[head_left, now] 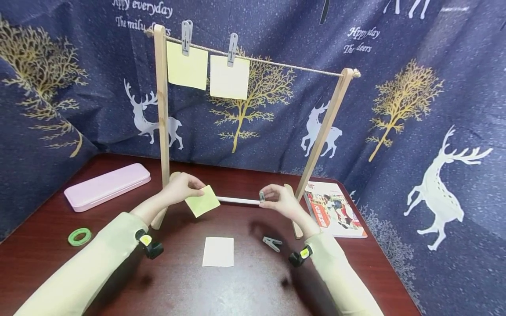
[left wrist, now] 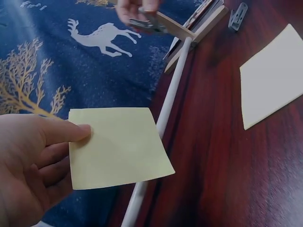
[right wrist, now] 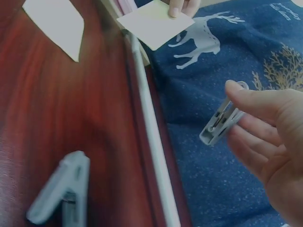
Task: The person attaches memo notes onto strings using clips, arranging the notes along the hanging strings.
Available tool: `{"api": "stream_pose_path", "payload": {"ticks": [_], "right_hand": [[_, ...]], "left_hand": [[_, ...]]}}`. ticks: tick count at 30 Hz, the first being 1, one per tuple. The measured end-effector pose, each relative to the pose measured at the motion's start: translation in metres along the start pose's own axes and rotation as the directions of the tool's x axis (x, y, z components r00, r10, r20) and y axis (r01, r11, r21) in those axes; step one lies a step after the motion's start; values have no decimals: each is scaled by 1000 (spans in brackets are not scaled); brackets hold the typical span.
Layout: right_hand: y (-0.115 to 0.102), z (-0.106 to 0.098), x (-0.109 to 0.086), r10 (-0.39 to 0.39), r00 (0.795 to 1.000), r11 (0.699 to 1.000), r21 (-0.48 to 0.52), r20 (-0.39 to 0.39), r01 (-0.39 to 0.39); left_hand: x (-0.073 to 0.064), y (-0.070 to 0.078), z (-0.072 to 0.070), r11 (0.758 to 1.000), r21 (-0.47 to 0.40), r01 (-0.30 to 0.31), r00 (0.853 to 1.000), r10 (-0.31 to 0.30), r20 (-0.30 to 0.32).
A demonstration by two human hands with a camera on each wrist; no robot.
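Observation:
My left hand (head_left: 182,186) pinches a yellow sticky note (left wrist: 118,147) by one side, thumb on top, held above the table near the left post. A grey clothespin (right wrist: 220,122) is held between the thumb and fingers of my right hand (head_left: 281,199), near the right post. On the table between my arms lies a pale sticky note (head_left: 218,252), with a second grey clothespin (head_left: 272,243) to its right. Above, two sticky notes, one yellow (head_left: 187,66) and one paler (head_left: 229,77), hang from a string (head_left: 292,66) by clothespins.
Wooden posts (head_left: 162,101) with a white crossbar (head_left: 237,200) carry the string. At the left are a pink pencil case (head_left: 107,186) and a green tape roll (head_left: 79,237). A book (head_left: 336,210) lies beyond the right post. Behind hangs a dark blue deer-print cloth (head_left: 269,131).

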State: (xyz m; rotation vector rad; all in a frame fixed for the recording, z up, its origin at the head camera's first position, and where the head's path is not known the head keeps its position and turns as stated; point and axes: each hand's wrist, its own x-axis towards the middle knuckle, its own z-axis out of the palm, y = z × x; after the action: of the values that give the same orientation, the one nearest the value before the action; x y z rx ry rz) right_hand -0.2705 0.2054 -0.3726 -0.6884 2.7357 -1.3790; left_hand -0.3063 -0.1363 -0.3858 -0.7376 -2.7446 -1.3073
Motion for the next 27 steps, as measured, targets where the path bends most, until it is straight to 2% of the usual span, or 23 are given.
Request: {"api": "stream_pose_path", "payload": {"ticks": [3,6,13,19,23,27], "right_hand": [[-4,-10,5,-11,999,1000,15,-49,12],[-10,-19,9,-19,993,999,39,-114,24],[-35,-44,20,-80,961,990,94,-265,108],[-66,-65,34,-129,940,990,13,-316,140],[-82,-77,45,-174,927,984,-19,-333,178],[-101,-91,55,-212,906,972,12,-367,233]], "left_hand": [[9,10,0,1000,-1,19,1000,-19,2],[18,21,-1,999,-11,35,999,-36,-37],[39,53,-2,998,-53,38,990,-45,-131],[55,83,-1,998,-62,7,983,-19,-185],[64,104,-1,996,-88,-30,965,6,-263],[72,123,0,986,-116,-121,928,71,-365]]}}
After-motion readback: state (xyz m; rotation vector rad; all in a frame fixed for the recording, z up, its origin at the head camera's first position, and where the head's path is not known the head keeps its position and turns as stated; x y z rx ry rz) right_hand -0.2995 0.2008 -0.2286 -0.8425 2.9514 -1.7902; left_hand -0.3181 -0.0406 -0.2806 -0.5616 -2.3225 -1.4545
